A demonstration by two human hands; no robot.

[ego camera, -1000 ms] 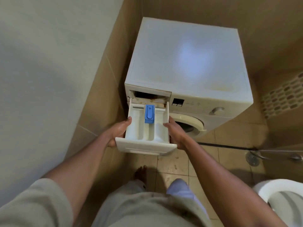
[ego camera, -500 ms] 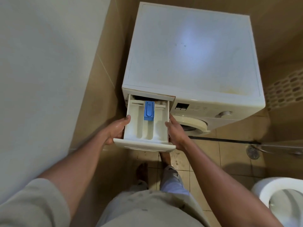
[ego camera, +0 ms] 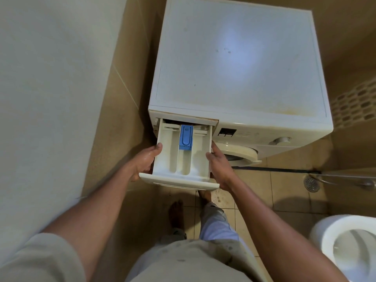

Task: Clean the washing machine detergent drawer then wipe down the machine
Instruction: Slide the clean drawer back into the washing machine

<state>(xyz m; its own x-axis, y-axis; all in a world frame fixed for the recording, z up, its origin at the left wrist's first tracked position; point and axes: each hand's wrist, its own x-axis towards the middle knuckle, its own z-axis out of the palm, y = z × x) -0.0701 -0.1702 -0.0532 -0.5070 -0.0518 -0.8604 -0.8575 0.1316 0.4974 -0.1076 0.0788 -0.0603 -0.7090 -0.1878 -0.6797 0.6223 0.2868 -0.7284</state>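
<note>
A white front-loading washing machine stands against the tiled wall. Its white detergent drawer, with a blue insert in the middle compartment, sticks far out of its slot at the machine's top left. The drawer's back end sits in the slot opening. My left hand grips the drawer's left side wall. My right hand grips its right side wall. The drawer's front panel faces me.
A pale wall is close on the left. A white toilet bowl sits at the bottom right. A floor drain and a metal hose lie on the tiled floor right of the machine. My bare feet stand below the drawer.
The drawer has slid back toward the machine, its rear now in the slot. Both hands keep the same hold on its sides. The view has moved closer over the machine.
</note>
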